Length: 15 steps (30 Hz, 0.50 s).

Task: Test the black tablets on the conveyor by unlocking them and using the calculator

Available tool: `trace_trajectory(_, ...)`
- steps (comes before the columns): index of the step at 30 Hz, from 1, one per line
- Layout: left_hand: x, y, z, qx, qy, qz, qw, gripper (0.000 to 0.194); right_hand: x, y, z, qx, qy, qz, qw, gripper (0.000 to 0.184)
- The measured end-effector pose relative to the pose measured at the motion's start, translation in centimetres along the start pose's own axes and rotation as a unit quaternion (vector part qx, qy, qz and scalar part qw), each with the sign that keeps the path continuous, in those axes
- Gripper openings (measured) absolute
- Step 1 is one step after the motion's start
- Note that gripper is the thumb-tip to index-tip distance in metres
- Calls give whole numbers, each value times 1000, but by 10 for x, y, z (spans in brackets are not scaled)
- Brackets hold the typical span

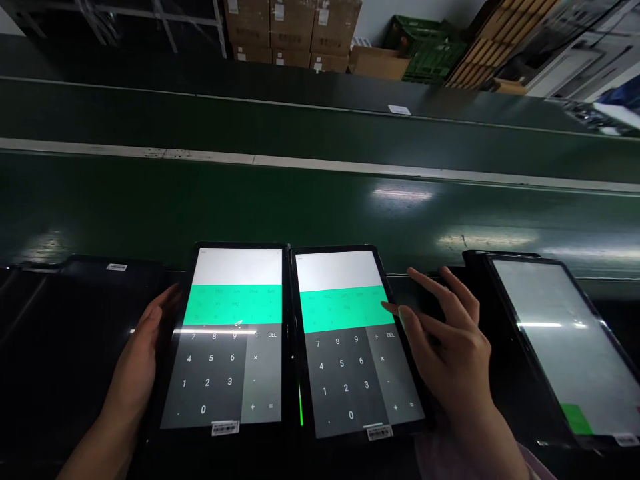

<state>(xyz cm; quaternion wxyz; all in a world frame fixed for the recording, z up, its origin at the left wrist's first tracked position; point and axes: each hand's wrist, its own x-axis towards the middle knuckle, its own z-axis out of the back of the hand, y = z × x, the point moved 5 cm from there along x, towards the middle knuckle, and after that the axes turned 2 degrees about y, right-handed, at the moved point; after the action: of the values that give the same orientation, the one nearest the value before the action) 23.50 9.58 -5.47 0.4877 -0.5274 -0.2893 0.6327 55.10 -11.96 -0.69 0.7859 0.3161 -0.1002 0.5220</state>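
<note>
Two lit tablets lie side by side, each showing a calculator keypad with a bright green band and a barcode label at its lower edge. Beside the left edge of the left tablet [215,373] is my left hand [137,353], its fingers stretched forward and partly lost in shadow. Whether it touches that edge I cannot tell. Over the right edge of the right tablet [345,373] reaches my right hand [455,340]. One fingertip is at the green band on the screen, and the other fingers are spread. Neither hand grips anything.
A dark device with a label [113,287] lies at far left. Another tablet [565,340] with a pale screen and a green square lies at right. Beyond runs a green conveyor belt [300,207] with a pale rail. Cardboard boxes [293,30] and a green crate [427,50] stand behind.
</note>
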Motion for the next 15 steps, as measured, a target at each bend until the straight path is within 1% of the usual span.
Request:
trace_trajectory(2, 0, 1, -1, -9, -3, 12, 1000, 48, 0, 3, -2, 9, 11, 14, 1000, 31)
trace_trajectory(6, 2, 3, -1, -23, 5, 11, 1000, 45, -3, 10, -9, 31, 48, 44, 997, 28)
trace_trajectory(11, 0, 2, -2, -30, 7, 20, 999, 44, -3, 5, -3, 17, 13, 18, 1000, 29)
trace_trajectory(13, 0, 2, -3, -33, 6, 22, 999, 44, -2, 9, 1, 27, -1, 14, 1000, 29)
trace_trajectory(15, 1, 2, -3, -24, 8, 7, 1000, 44, -1, 16, 7, 50, -17, 10, 999, 30)
